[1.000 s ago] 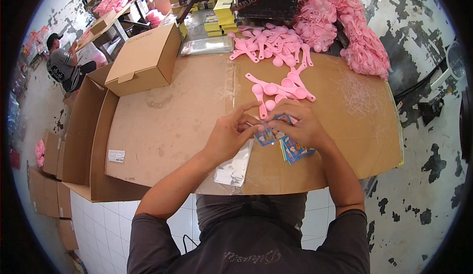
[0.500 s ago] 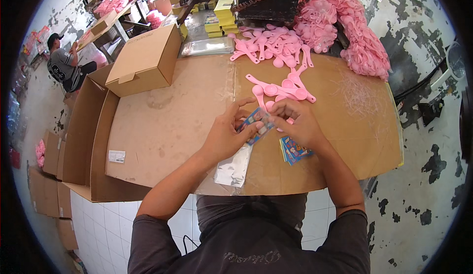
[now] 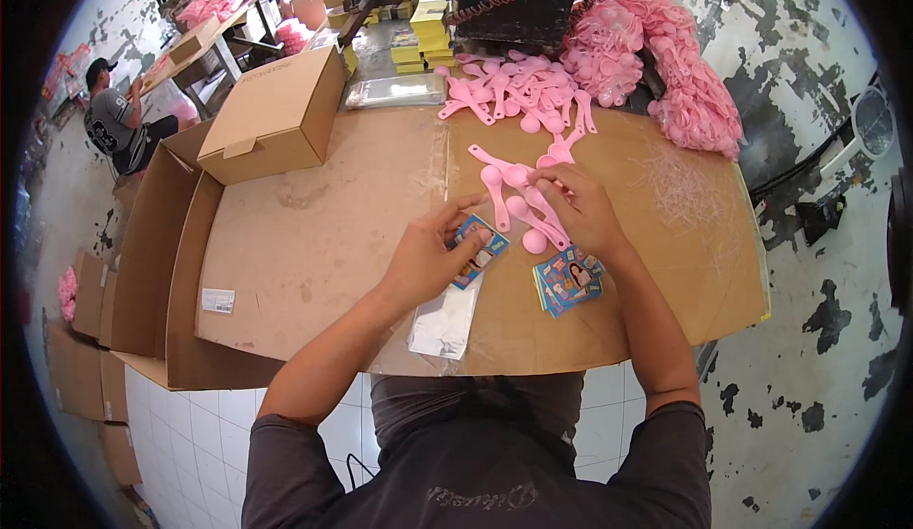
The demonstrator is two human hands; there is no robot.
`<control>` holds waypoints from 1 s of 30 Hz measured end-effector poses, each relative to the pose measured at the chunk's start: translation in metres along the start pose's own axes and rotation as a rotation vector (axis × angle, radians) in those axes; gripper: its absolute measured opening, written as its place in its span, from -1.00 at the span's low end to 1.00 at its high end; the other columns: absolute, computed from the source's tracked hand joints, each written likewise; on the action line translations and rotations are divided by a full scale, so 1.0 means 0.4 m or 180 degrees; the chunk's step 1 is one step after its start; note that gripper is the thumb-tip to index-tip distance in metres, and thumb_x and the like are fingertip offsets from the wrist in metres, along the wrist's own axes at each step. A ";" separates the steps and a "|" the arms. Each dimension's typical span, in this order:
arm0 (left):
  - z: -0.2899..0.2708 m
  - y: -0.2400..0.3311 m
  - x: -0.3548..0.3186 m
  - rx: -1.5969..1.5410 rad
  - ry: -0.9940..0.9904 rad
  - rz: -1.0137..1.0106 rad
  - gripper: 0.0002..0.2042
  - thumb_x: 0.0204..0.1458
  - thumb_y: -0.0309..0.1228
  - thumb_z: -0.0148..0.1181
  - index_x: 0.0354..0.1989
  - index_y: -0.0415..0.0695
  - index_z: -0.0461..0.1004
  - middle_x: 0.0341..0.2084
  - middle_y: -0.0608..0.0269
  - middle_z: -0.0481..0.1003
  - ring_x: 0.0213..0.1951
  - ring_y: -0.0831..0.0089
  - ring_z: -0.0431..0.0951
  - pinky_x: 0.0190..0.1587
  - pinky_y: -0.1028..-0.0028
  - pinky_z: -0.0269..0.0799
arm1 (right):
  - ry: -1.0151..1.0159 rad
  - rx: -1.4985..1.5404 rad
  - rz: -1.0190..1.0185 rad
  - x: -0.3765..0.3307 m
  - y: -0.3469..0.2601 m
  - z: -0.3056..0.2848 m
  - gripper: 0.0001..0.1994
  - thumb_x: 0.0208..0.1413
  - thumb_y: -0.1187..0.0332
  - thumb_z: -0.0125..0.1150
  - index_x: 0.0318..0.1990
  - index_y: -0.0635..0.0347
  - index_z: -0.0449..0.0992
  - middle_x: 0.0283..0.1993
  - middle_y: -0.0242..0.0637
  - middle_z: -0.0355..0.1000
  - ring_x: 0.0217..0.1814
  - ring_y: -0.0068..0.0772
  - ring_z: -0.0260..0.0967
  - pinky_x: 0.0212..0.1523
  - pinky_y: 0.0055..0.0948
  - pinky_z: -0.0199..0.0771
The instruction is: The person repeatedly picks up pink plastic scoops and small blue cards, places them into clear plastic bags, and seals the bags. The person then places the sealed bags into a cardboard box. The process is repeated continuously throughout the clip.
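My left hand (image 3: 433,255) is closed on a small blue printed card (image 3: 473,265), the thumb lying over its face. Just below the card lies a stack of clear plastic sleeves (image 3: 444,323). My right hand (image 3: 582,213) is over the nearer pink measuring spoons (image 3: 492,187), thumb and forefinger pinched together at the edge of a spoon bowl (image 3: 514,175). Whether anything is between those fingertips I cannot make out. Beneath my right wrist is a small fanned pile of similar blue cards (image 3: 571,282).
A heap of pink spoons (image 3: 528,87) lies at the far side, beside bulging bags of pink items (image 3: 694,92). A clear plastic pack (image 3: 395,92) and a closed carton (image 3: 276,115) stand far left, next to an open box (image 3: 157,253). A person (image 3: 119,115) sits in the left background.
My right hand has left the card and moved up and slightly right to the spoons. The card stays in my left hand, its printed face now plainer to see.
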State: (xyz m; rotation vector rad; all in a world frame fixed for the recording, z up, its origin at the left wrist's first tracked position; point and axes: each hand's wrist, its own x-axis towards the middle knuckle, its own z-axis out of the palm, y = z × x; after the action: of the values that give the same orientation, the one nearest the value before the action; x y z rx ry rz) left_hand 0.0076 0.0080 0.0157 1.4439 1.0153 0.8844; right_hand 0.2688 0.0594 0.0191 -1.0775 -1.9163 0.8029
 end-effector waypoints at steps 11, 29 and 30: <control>-0.014 -0.025 0.001 -0.0601 0.0039 0.0420 -0.75 0.34 -0.46 0.22 0.12 -0.23 0.46 -0.25 0.31 0.64 -0.34 0.72 0.60 -0.33 0.64 0.52 | -0.0558 -0.1271 0.0536 0.217 0.019 0.081 -0.75 0.34 0.34 0.13 -0.03 0.34 0.59 -0.23 -0.20 0.60 -0.15 -0.44 0.52 -0.11 -0.39 0.52; 0.013 -0.024 -0.003 -0.0294 -0.0158 0.0275 -0.68 0.32 -0.46 0.25 0.20 -0.26 0.49 -0.28 0.32 0.65 -0.29 0.75 0.54 -0.26 0.64 0.48 | 0.0027 0.1531 0.0089 0.008 -0.103 0.009 -0.30 0.18 0.64 0.28 0.45 0.16 0.17 -0.06 -0.30 0.46 -0.08 -0.54 0.50 -0.14 -0.53 0.52; 0.013 -0.026 -0.002 -0.0283 -0.0153 0.0268 -0.68 0.32 -0.46 0.25 0.20 -0.26 0.49 -0.28 0.32 0.65 -0.29 0.75 0.54 -0.26 0.64 0.48 | 0.0026 0.1544 0.0086 0.006 -0.104 0.011 -0.30 0.18 0.64 0.28 0.45 0.16 0.17 -0.06 -0.30 0.46 -0.08 -0.54 0.50 -0.14 -0.53 0.52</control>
State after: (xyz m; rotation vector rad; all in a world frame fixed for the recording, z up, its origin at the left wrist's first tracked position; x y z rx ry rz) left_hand 0.0109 0.0058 0.0047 1.4344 0.8742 0.9398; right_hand 0.2479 0.0425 0.0514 -0.8033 -1.5833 1.1988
